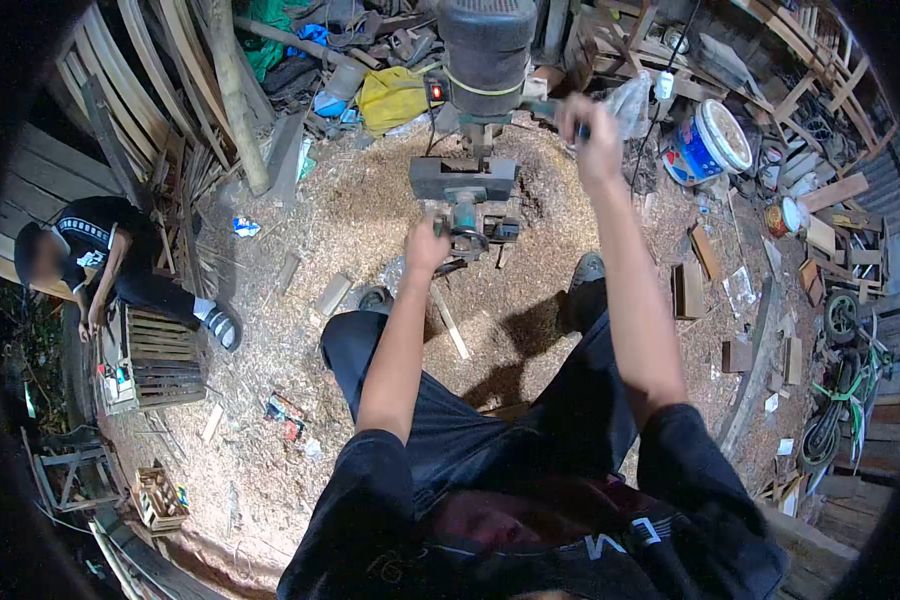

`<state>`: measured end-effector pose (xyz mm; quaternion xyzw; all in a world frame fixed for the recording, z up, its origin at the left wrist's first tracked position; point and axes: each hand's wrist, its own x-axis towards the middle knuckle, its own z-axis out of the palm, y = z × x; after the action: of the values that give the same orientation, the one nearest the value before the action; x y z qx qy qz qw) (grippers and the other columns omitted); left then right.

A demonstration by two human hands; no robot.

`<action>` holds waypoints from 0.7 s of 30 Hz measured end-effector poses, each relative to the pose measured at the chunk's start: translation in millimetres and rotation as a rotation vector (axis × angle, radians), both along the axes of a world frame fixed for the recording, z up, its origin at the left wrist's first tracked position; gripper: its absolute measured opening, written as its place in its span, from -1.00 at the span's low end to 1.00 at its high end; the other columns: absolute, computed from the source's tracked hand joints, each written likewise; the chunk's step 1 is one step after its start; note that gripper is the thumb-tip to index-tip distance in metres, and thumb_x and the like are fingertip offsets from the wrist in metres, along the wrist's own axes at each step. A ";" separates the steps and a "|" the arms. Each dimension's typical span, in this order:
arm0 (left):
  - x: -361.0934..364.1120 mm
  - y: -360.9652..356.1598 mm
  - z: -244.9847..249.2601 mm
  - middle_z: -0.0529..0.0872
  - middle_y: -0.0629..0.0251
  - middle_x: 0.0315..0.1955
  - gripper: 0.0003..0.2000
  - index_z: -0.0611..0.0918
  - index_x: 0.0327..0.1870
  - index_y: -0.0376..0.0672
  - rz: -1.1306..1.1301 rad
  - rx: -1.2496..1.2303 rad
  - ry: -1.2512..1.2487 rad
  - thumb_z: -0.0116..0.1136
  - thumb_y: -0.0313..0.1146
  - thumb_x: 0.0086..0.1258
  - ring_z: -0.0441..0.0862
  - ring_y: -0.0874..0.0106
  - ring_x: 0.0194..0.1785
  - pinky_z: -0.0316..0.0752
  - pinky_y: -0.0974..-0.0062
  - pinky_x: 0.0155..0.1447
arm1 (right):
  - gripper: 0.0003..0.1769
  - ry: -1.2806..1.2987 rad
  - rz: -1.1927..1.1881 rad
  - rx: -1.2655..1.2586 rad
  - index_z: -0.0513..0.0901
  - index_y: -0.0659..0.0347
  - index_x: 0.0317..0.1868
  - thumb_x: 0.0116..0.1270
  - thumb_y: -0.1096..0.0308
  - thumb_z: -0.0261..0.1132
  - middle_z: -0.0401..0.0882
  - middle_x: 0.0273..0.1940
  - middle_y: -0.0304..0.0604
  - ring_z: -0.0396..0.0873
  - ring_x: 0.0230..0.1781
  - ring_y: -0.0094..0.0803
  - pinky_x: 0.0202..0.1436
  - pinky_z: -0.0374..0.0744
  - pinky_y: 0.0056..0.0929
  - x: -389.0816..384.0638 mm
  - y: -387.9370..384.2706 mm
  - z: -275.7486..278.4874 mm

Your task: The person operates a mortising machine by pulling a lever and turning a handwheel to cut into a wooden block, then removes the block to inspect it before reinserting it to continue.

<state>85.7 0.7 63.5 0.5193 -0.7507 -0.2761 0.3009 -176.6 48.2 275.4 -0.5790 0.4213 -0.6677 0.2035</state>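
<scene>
In front of me stands a mortising machine with a dark motor housing and a glowing red switch. A dark wooden block with a recess in its top sits in the machine's vise, under the tool. My right hand is raised to the right of the machine, its fingers wrapped around the dark grip of the feed lever. Below the block, my left hand is closed at the left side of the handwheel, apparently on its handle. The tool tip at the block is hard to make out.
Wood chips cover the floor. A person sits at left beside a slatted crate. A blue-white bucket and a toy-sized-looking green motorbike are at right. Offcuts lie around; a thin stick lies between my feet.
</scene>
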 end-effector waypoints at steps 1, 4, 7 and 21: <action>0.1 -1.1 6.9 0.67 -0.13 -0.15 -0.71 0.62 -0.05 -0.22 -0.019 -0.044 0.051 0.14 -0.31 0.25 0.60 -0.07 -0.01 0.50 0.09 0.09 | -0.46 -0.018 -0.020 0.012 0.49 0.29 -0.58 0.44 0.14 -0.18 0.47 -0.53 -0.15 0.41 -0.38 -0.37 -0.14 0.38 -0.38 14.0 20.5 -20.3; 6.7 2.4 4.5 0.67 -0.09 -0.15 -0.73 0.62 -0.06 -0.22 -0.025 -0.046 0.021 0.16 -0.33 0.26 0.59 -0.08 -0.01 0.49 0.10 0.11 | -0.41 -0.089 -0.100 0.233 0.51 0.29 -0.61 0.48 0.11 -0.19 0.45 -0.57 -0.13 0.43 -0.34 -0.32 -0.08 0.38 -0.35 44.8 65.7 -31.6; 10.7 5.2 -8.3 0.65 -0.09 -0.11 -0.71 0.61 -0.04 -0.21 -0.045 -0.043 -0.005 0.20 -0.34 0.24 0.57 -0.07 0.02 0.48 0.11 0.12 | -0.36 0.036 -0.240 0.575 0.62 0.31 -0.50 0.55 0.02 -0.14 0.54 -0.56 -0.05 0.54 -0.45 -0.20 -0.24 0.46 -0.26 50.3 60.9 -6.2; -31.2 1.8 -56.8 0.41 -0.08 0.21 -0.51 0.45 0.21 -0.31 -0.210 0.172 -0.263 0.09 -0.43 0.19 0.41 -0.02 0.25 0.36 0.18 0.33 | -0.24 0.612 -0.503 0.907 0.10 0.56 0.30 0.11 0.51 0.24 0.38 0.08 0.54 0.49 0.03 0.33 0.04 0.52 0.08 78.0 78.7 -143.2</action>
<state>54.4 2.4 6.7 0.4936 -0.8073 -0.2988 0.1241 -98.6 127.0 132.2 -0.4832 0.8274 -0.2521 0.1354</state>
